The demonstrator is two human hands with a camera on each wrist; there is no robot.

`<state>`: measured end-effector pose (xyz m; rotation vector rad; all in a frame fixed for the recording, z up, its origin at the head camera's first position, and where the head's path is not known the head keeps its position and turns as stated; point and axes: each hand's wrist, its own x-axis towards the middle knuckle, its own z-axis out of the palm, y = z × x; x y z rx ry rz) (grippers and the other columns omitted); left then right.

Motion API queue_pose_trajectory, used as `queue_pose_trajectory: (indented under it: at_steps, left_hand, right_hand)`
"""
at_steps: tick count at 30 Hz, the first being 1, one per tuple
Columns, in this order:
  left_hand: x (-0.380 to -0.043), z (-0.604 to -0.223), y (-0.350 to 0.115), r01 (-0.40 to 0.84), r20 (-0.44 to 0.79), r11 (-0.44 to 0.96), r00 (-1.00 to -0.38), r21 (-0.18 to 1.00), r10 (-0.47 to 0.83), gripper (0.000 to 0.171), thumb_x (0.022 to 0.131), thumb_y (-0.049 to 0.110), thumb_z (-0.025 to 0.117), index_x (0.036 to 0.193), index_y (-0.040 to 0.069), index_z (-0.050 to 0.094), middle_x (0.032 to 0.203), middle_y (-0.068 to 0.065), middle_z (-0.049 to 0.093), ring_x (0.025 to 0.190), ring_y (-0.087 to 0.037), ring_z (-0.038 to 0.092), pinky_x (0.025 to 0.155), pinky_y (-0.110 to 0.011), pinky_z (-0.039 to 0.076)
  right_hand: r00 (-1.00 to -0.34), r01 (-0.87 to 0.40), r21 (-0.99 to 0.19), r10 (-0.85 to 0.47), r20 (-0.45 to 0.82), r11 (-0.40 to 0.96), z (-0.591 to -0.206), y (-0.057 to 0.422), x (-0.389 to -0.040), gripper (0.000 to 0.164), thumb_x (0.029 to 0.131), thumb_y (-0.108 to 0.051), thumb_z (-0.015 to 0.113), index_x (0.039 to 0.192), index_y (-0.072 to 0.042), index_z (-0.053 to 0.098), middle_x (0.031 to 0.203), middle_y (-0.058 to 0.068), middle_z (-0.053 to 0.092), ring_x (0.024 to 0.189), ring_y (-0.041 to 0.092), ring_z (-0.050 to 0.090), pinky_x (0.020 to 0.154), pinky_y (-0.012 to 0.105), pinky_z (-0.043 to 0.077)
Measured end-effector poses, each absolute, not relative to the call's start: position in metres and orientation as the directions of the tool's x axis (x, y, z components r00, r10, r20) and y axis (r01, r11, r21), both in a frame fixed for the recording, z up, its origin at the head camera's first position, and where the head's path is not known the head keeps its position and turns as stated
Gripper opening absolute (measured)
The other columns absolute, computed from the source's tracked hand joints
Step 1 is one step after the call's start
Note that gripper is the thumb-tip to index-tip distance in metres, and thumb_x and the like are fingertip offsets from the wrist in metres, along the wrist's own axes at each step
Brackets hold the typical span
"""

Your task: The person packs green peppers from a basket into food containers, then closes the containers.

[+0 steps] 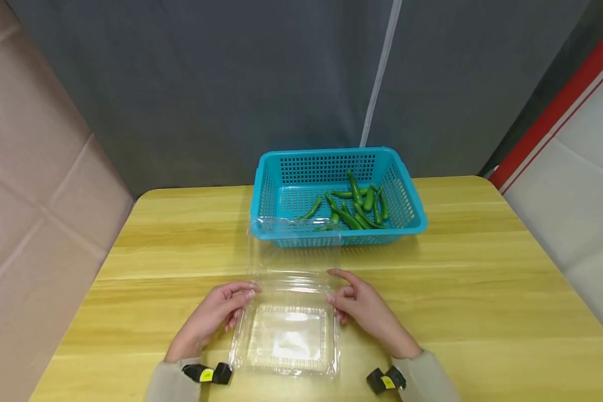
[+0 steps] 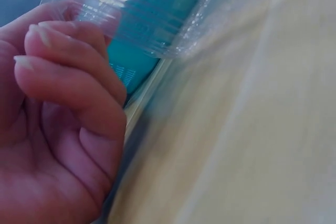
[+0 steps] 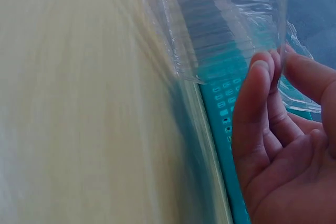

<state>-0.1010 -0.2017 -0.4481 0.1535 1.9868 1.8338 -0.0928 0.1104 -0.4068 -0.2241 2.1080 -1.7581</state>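
Observation:
A clear plastic clamshell container [image 1: 288, 335] lies unfolded in front of me, its lid half [image 1: 293, 257] extending away and overlapping the front rim of the basket in the head view. By its left edge, near the fold, my left hand [image 1: 216, 312] pinches it between thumb and forefinger. Opposite, my right hand [image 1: 367, 312] pinches the right edge the same way. The right wrist view shows the clear wall [image 3: 226, 24] between thumb and fingers. In the left wrist view, curled fingers [image 2: 79, 85] partly hide the left-hand grip.
Behind the container stands a blue-green plastic basket [image 1: 414, 223] with slotted walls, holding several green chili peppers [image 1: 349, 218] mostly toward its right. Everything is on a light wooden table [image 1: 482, 290]. A dark grey curtain [image 1: 206, 100] hangs beyond the table's far edge.

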Motion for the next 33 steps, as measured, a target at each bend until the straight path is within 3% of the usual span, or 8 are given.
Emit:
queue_pose_trajectory:
  at_steps: [8,16,22,27,33]
  left_hand:
    - [-0.103,-0.449,-0.2,-0.222,-0.245,0.106,-0.907,0.969,0.342,0.039,0.09,0.026,0.053,0.119,0.001,0.051,0.065,-0.002,0.046,0.05,-0.01,0.042,0.04,-0.02,0.038]
    - [-0.103,-0.447,-0.195,-0.207,-0.226,0.093,-0.921,0.974,0.318,0.042,0.088,0.031,0.054,0.118,0.002,0.052,0.066,-0.003,0.047,0.05,-0.01,0.044,0.04,-0.021,0.039]
    - [-0.104,-0.448,-0.191,-0.168,-0.184,0.077,-0.931,0.983,0.314,0.043,0.089,0.032,0.054,0.118,0.001,0.051,0.067,-0.004,0.049,0.048,-0.012,0.047,0.042,-0.027,0.043]
    - [-0.106,-0.449,-0.189,-0.18,-0.188,0.054,-0.939,0.982,0.289,0.043,0.087,0.033,0.056,0.117,0.002,0.052,0.068,-0.005,0.048,0.049,-0.012,0.047,0.042,-0.027,0.044]
    - [-0.105,-0.45,-0.187,-0.188,-0.188,0.024,-0.953,0.982,0.238,0.044,0.086,0.032,0.057,0.118,0.002,0.052,0.067,-0.005,0.048,0.049,-0.012,0.047,0.042,-0.025,0.043]
  right_hand:
    - [-0.936,0.137,-0.972,-0.296,-0.191,0.193,-0.414,0.111,-0.097,0.064,0.083,-0.009,0.064,0.137,-0.011,0.031,0.076,0.015,0.058,0.062,0.039,0.054,0.057,0.041,0.05]
    - [-0.952,0.093,-0.978,-0.272,-0.142,0.187,-0.435,0.115,-0.102,0.058,0.084,-0.017,0.063,0.135,-0.017,0.035,0.079,0.013,0.057,0.062,0.031,0.055,0.057,0.036,0.05]
    - [-0.959,0.062,-0.984,-0.263,-0.106,0.169,-0.437,0.117,-0.103,0.05,0.087,-0.013,0.058,0.133,-0.012,0.038,0.087,0.019,0.056,0.062,0.022,0.055,0.058,0.034,0.051]
    - [-0.961,0.077,-0.982,-0.25,-0.119,0.172,-0.434,0.116,-0.103,0.046,0.088,-0.015,0.057,0.13,-0.008,0.042,0.093,0.019,0.055,0.063,0.022,0.055,0.059,0.034,0.051]
    - [-0.963,0.077,-0.97,-0.236,-0.133,0.231,-0.433,0.114,-0.102,0.04,0.089,-0.02,0.056,0.127,-0.01,0.047,0.077,0.012,0.057,0.058,0.022,0.054,0.055,0.033,0.049]
